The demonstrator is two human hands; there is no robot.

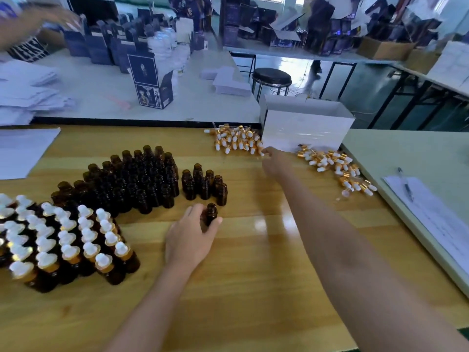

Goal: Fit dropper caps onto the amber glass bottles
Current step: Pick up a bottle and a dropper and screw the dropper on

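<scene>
Prep for capping: gripping 1 open amber bottle (212, 212) upright in left hand (190, 237), mouth clear. Reaching right hand (274, 162) to dropper caps (237, 139) at fingertips; pinching or not, cannot tell.

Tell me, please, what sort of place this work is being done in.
Probably a small packing workshop: capped amber bottles massed on a wooden table, loose dropper caps heaped nearby, and printed cartons crowding the benches behind.

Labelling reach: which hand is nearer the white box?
Right. The right hand is in front of the white box, by the loose caps; left hand holds an uncapped bottle, nearer the person.
</scene>
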